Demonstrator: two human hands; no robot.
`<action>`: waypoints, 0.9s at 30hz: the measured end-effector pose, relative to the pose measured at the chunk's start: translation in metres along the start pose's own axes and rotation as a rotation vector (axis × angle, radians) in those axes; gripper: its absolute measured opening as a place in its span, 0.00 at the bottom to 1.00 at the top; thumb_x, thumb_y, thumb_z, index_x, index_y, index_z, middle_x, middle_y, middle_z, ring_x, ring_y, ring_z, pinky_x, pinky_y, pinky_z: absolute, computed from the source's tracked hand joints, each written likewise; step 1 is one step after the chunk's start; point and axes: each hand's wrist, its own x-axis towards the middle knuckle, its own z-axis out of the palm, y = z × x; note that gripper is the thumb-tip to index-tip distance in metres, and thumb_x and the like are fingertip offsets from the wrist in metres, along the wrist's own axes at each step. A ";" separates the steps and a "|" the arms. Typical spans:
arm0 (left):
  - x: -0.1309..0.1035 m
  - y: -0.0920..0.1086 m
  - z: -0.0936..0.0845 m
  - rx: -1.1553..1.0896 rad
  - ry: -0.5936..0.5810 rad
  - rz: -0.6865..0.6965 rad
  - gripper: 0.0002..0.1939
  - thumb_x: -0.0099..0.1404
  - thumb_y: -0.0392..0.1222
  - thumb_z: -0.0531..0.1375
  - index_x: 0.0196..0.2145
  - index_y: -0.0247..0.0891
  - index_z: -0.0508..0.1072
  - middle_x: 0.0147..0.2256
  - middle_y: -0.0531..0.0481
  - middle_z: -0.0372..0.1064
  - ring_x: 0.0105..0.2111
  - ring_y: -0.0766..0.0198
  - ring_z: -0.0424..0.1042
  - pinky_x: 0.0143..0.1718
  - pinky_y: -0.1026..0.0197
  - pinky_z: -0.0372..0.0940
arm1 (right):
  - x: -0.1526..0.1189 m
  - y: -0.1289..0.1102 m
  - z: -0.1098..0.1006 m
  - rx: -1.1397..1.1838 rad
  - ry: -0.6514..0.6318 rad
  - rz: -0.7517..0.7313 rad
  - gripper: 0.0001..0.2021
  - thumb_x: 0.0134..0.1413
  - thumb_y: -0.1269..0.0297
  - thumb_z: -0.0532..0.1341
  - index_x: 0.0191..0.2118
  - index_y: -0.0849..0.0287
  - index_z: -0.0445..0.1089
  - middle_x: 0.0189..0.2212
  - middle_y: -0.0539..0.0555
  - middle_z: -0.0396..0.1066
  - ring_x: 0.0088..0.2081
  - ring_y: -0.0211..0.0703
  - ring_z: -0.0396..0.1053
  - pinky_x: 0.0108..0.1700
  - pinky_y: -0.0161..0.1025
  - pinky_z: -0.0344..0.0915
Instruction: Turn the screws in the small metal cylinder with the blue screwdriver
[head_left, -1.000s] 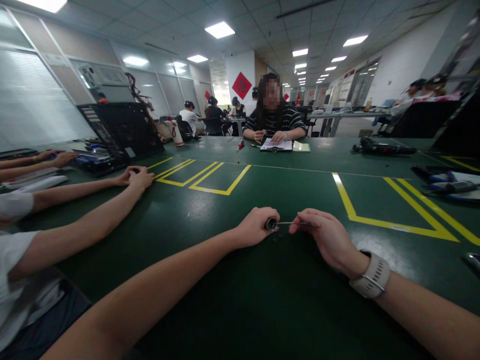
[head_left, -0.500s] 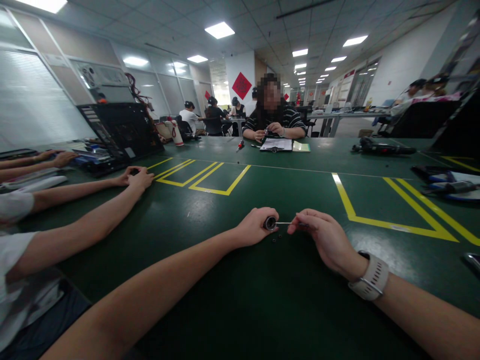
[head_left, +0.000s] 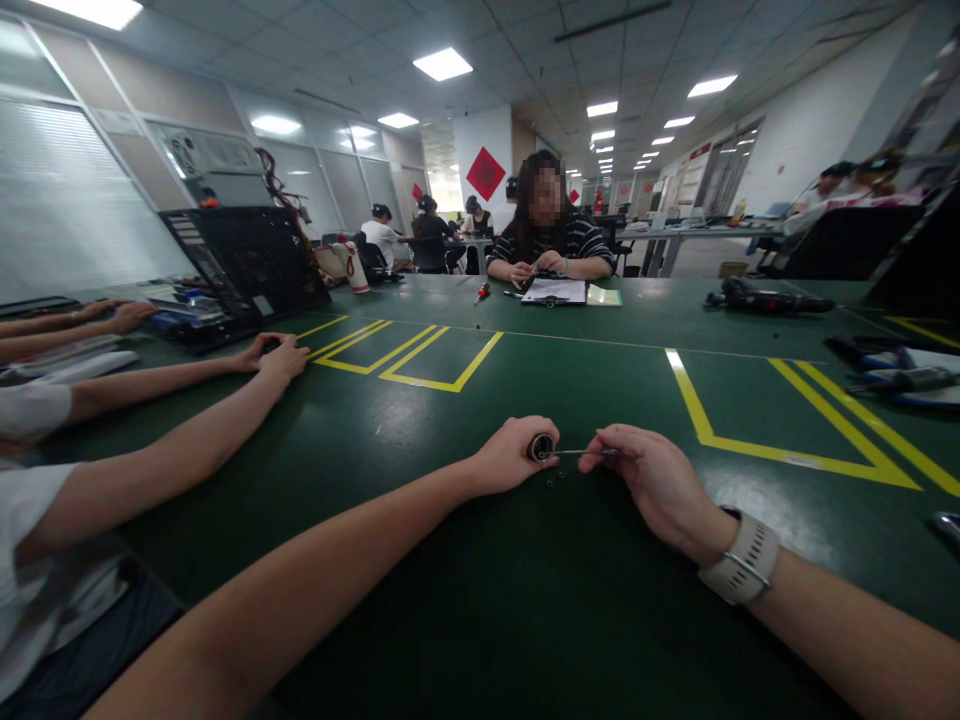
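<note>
My left hand (head_left: 507, 456) is wrapped round a small dark cylindrical part (head_left: 537, 441), whose open round end faces right and towards me. Between the thumb and fingers of my right hand (head_left: 654, 482) is a thin metal rod-like tool (head_left: 571, 452). Its tip reaches the mouth of the cylinder; whether it touches the inside is too small to tell. On the table just below lie small dark ring-like pieces (head_left: 560, 475). The far fingers of my left hand are hidden behind the part.
Yellow tape (head_left: 795, 457) marks boxes on the green table (head_left: 480, 620). To the left, another person's hands (head_left: 279, 358) hold something dark. Across the table a person sits behind a clipboard (head_left: 555, 291) and a red screwdriver (head_left: 482, 292). A black tool (head_left: 765, 297) lies at right.
My right hand has shifted very slightly right and down with the tool, and more of the tool shows. The cylinder stays in my left hand, nearly still.
</note>
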 end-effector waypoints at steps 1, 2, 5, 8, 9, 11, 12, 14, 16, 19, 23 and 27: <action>0.000 0.000 0.000 -0.005 0.002 0.004 0.07 0.56 0.38 0.61 0.30 0.35 0.65 0.29 0.55 0.62 0.29 0.69 0.62 0.31 0.66 0.57 | 0.000 0.000 0.000 0.007 -0.002 0.002 0.08 0.46 0.63 0.60 0.22 0.61 0.71 0.21 0.53 0.72 0.29 0.44 0.69 0.43 0.45 0.60; 0.000 0.000 0.000 -0.008 0.003 0.007 0.07 0.56 0.38 0.61 0.30 0.35 0.65 0.29 0.55 0.62 0.29 0.69 0.62 0.31 0.66 0.57 | -0.001 0.000 0.000 0.012 -0.006 0.005 0.08 0.46 0.63 0.60 0.22 0.61 0.71 0.21 0.53 0.72 0.29 0.44 0.69 0.43 0.45 0.59; 0.000 0.001 0.000 -0.015 -0.001 0.004 0.07 0.56 0.38 0.60 0.30 0.35 0.65 0.28 0.55 0.61 0.29 0.69 0.62 0.31 0.66 0.57 | -0.001 0.000 0.000 0.016 -0.012 0.011 0.09 0.47 0.63 0.60 0.22 0.60 0.71 0.21 0.52 0.71 0.30 0.43 0.69 0.43 0.45 0.59; 0.000 0.001 -0.001 -0.010 -0.004 -0.002 0.07 0.56 0.39 0.61 0.30 0.35 0.65 0.29 0.55 0.62 0.29 0.69 0.62 0.31 0.66 0.57 | -0.001 0.000 0.000 0.004 -0.018 0.007 0.09 0.48 0.63 0.59 0.23 0.60 0.71 0.22 0.52 0.72 0.30 0.43 0.68 0.43 0.45 0.58; 0.000 0.001 -0.001 -0.008 -0.005 0.000 0.07 0.56 0.38 0.61 0.30 0.35 0.65 0.29 0.55 0.62 0.29 0.69 0.62 0.31 0.66 0.57 | -0.001 0.000 0.000 0.000 -0.018 0.006 0.09 0.48 0.63 0.59 0.23 0.60 0.71 0.22 0.52 0.72 0.30 0.43 0.68 0.43 0.45 0.58; 0.000 0.001 -0.001 -0.005 -0.004 0.004 0.07 0.56 0.38 0.61 0.30 0.35 0.65 0.29 0.55 0.62 0.29 0.69 0.62 0.31 0.66 0.57 | -0.001 -0.001 0.001 -0.002 -0.011 0.007 0.09 0.48 0.63 0.59 0.23 0.60 0.71 0.22 0.52 0.72 0.30 0.43 0.68 0.43 0.45 0.58; 0.000 0.001 -0.001 -0.004 -0.004 0.007 0.07 0.56 0.39 0.61 0.30 0.35 0.65 0.29 0.55 0.62 0.29 0.69 0.62 0.31 0.66 0.58 | -0.002 -0.001 0.001 -0.001 -0.006 0.008 0.09 0.47 0.63 0.60 0.22 0.60 0.71 0.21 0.52 0.72 0.30 0.43 0.68 0.43 0.45 0.58; 0.000 0.001 0.000 0.000 -0.001 0.006 0.07 0.56 0.39 0.61 0.30 0.35 0.65 0.29 0.55 0.62 0.29 0.69 0.62 0.31 0.66 0.57 | -0.002 -0.002 0.003 0.002 0.004 0.007 0.09 0.46 0.63 0.60 0.22 0.60 0.71 0.21 0.53 0.71 0.29 0.44 0.68 0.42 0.44 0.58; 0.000 0.000 0.000 0.002 0.002 0.002 0.07 0.56 0.39 0.61 0.30 0.35 0.65 0.28 0.55 0.62 0.29 0.69 0.62 0.31 0.66 0.57 | -0.002 -0.003 0.004 0.004 0.011 0.009 0.09 0.45 0.63 0.60 0.21 0.61 0.71 0.20 0.53 0.71 0.29 0.44 0.68 0.41 0.44 0.58; 0.000 0.000 0.000 0.009 0.003 -0.003 0.07 0.56 0.38 0.61 0.30 0.35 0.65 0.28 0.55 0.62 0.29 0.69 0.62 0.30 0.66 0.57 | -0.002 -0.002 0.003 0.003 0.018 0.016 0.09 0.45 0.62 0.60 0.21 0.61 0.71 0.20 0.54 0.72 0.29 0.44 0.68 0.41 0.44 0.58; 0.000 0.000 0.000 0.035 0.006 -0.005 0.06 0.56 0.38 0.60 0.31 0.35 0.66 0.29 0.54 0.63 0.29 0.68 0.63 0.31 0.66 0.57 | -0.001 -0.001 0.001 0.024 0.022 0.032 0.09 0.45 0.63 0.60 0.21 0.61 0.71 0.20 0.53 0.72 0.29 0.44 0.68 0.42 0.44 0.58; 0.000 0.000 0.000 0.050 0.005 -0.003 0.06 0.56 0.38 0.60 0.31 0.35 0.66 0.29 0.54 0.63 0.30 0.68 0.63 0.31 0.65 0.57 | -0.002 -0.002 0.002 0.047 0.036 0.039 0.09 0.44 0.63 0.60 0.20 0.60 0.71 0.19 0.53 0.71 0.28 0.44 0.68 0.40 0.43 0.58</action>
